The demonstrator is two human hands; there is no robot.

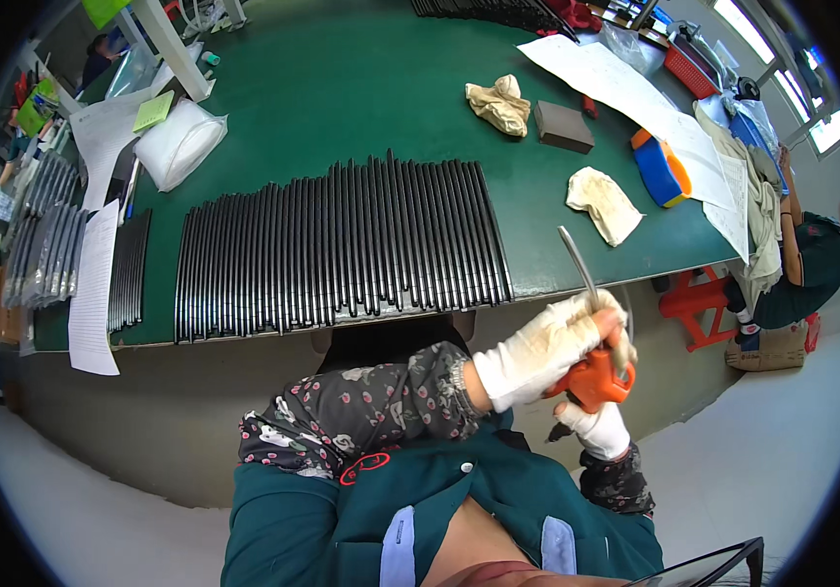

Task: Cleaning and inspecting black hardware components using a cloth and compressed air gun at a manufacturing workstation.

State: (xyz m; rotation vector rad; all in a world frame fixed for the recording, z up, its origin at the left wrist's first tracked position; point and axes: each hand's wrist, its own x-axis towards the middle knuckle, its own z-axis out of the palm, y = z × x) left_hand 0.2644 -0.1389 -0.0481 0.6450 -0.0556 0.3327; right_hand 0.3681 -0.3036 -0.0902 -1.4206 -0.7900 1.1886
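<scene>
My left hand point(547, 354), in a white glove with bare fingertips, is closed round an orange plastic tool point(596, 382) with a loop-shaped end, just off the table's front edge. A thin, slightly curved metal rod point(576, 256) sticks up past its fingers; how it joins the tool is hidden. Below, my right hand point(598, 428), also gloved, presses against the tool's underside, most of its fingers out of sight. A small dark piece shows beside it. To the left, a long row of glossy black rods point(342, 245) lies side by side on the green table point(332, 88).
Cream cloths point(604, 203), a grey-brown block point(565, 127) and a blue-orange holder point(662, 168) lie on the right side. Papers point(97, 284), a white bag point(177, 145) and bagged parts point(44, 249) are left. A red stool point(696, 308) and another person point(811, 269) are at right.
</scene>
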